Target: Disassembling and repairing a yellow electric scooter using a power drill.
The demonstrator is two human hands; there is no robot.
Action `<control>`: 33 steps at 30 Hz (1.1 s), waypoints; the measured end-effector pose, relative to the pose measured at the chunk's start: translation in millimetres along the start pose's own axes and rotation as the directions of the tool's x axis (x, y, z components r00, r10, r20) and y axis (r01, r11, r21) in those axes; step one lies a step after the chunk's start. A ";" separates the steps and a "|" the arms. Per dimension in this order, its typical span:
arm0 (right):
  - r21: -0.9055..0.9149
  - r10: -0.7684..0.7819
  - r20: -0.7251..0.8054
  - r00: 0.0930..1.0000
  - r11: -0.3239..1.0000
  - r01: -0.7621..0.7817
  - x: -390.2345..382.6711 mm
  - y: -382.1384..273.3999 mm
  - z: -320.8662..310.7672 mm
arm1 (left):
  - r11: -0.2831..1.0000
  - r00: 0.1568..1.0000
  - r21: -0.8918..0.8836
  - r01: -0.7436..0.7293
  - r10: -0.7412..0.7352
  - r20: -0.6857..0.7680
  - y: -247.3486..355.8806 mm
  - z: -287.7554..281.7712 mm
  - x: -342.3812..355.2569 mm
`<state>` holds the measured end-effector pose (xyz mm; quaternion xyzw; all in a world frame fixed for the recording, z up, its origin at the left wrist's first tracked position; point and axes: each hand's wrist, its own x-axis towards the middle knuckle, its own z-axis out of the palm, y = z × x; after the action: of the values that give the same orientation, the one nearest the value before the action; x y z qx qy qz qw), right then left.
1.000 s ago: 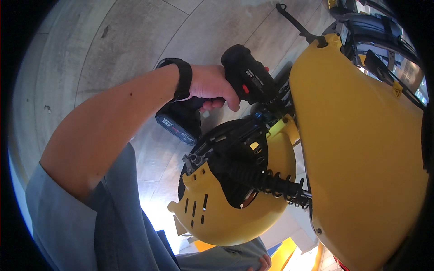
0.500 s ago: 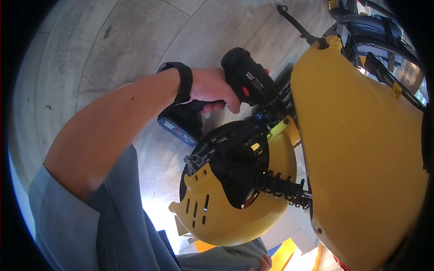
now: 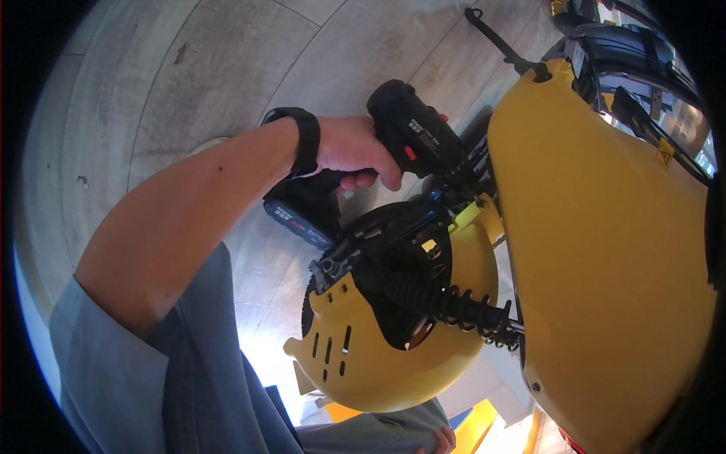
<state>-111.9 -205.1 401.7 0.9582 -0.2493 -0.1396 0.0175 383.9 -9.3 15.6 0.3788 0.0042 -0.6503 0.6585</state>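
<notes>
My left hand (image 3: 361, 149) is wrapped round the handle of a black cordless drill (image 3: 414, 130), its thumb on the side facing me. The drill's battery pack (image 3: 299, 223) hangs below my wrist, and its chuck end points right into dark metal parts beside a wheel; the tip is hidden there. A yellow slotted fender (image 3: 401, 382) covers part of this wheel, with a black coil-spring shock absorber (image 3: 473, 312) running from it towards a large yellow body panel (image 3: 605, 227). At the bottom edge, part of my right hand (image 3: 445, 440) lies by grey cloth, its fingers mostly cut off.
Under the work is a grey wood-look plank floor (image 3: 227, 68). A black strap-like bar (image 3: 499, 41) juts from the panel's upper corner. Black frame parts and cables (image 3: 635, 57) crowd the upper right. My grey-clad leg (image 3: 204, 356) is close to the fender's left.
Almost nothing differs. The view has shifted very slightly, while the drill stays held at the same place by the wheel.
</notes>
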 end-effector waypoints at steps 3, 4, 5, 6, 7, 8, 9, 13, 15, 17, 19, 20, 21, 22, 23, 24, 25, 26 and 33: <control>-0.008 -0.001 0.004 1.000 1.000 0.001 1.5 0.1 -1.4 | 1.000 1.000 0.000 0.002 -0.002 -0.006 -0.2 -0.3 2.4; -0.010 -0.002 0.005 1.000 1.000 0.002 1.9 0.3 -1.7 | 1.000 1.000 -0.007 0.000 0.000 -0.011 -0.5 0.1 1.9; -0.014 -0.003 0.006 1.000 1.000 0.003 2.2 0.4 -2.2 | 1.000 1.000 -0.013 -0.005 0.004 -0.013 -0.5 0.5 2.5; -0.010 -0.005 0.013 1.000 1.000 0.005 2.8 0.7 -2.7 | 1.000 1.000 -0.013 0.000 0.000 -0.020 -1.3 -0.4 0.0; -0.007 -0.008 0.018 1.000 1.000 0.008 3.3 0.9 -3.4 | 1.000 1.000 -0.016 0.004 -0.004 -0.019 -2.2 -1.3 -1.6; -0.006 -0.010 0.023 1.000 1.000 0.010 3.8 1.1 -4.0 | 1.000 1.000 -0.018 0.007 -0.007 -0.017 -2.7 -1.8 -3.1; -0.009 -0.011 0.024 1.000 1.000 0.011 4.5 1.3 -4.6 | 1.000 1.000 -0.018 0.006 -0.006 -0.016 -2.6 -1.8 -2.6; -0.020 -0.016 0.029 0.999 1.000 0.017 7.1 1.5 -7.3 | 1.000 1.000 -0.011 0.000 0.000 0.007 -4.5 -3.2 0.1; -0.022 -0.020 0.033 0.999 1.000 0.020 8.5 1.6 -8.5 | 1.000 1.000 -0.010 -0.011 0.012 0.014 -5.0 -3.8 -0.9; -0.021 -0.024 0.040 0.999 0.999 0.024 10.0 1.9 -9.6 | 1.000 1.000 0.028 -0.009 0.009 0.000 -3.8 -3.1 -4.4; -0.031 -0.024 0.038 0.999 0.999 0.026 11.3 2.0 -11.3 | 0.999 1.000 0.024 -0.022 0.022 0.015 -2.8 -2.0 -2.7; -0.043 -0.023 0.033 0.999 0.999 0.024 11.7 1.9 -12.5 | 0.999 0.999 0.020 -0.037 0.037 0.034 -2.1 -0.9 1.2; -0.041 -0.025 0.037 0.999 0.999 0.027 12.7 2.0 -13.3 | 0.999 0.999 0.021 -0.034 0.034 0.030 -2.3 -1.5 -0.5; -0.040 -0.027 0.041 0.999 0.999 0.029 13.6 2.2 -14.1 | 0.999 0.999 0.021 -0.025 0.024 0.029 -2.7 -2.0 -1.6; -0.039 -0.029 0.045 0.999 0.999 0.031 14.6 2.4 -14.9 | 1.000 0.999 0.022 -0.016 0.016 0.029 -2.8 -2.3 -2.6; -0.039 -0.030 0.048 0.998 0.999 0.032 15.3 2.6 -15.6 | 1.000 1.000 0.022 -0.015 0.014 0.027 -2.6 -2.5 -3.6; -0.040 -0.031 0.050 0.998 0.999 0.033 16.0 2.8 -16.4 | 1.000 0.999 0.024 -0.020 0.019 0.029 -2.1 -2.4 -4.4; -0.042 -0.031 0.051 0.998 0.999 0.033 16.7 3.0 -17.1 | 0.999 0.999 0.026 -0.025 0.024 0.033 -1.7 -2.2 -4.4; -0.046 -0.034 0.074 0.997 0.998 0.038 22.0 6.7 -26.3 | 0.999 0.999 0.021 -0.030 0.029 0.030 -7.8 -3.3 -11.7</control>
<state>-89.4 -222.6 421.9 0.9561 -0.2292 -0.1806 0.0284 377.0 3.4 15.2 0.3763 -0.0181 -0.6460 0.6639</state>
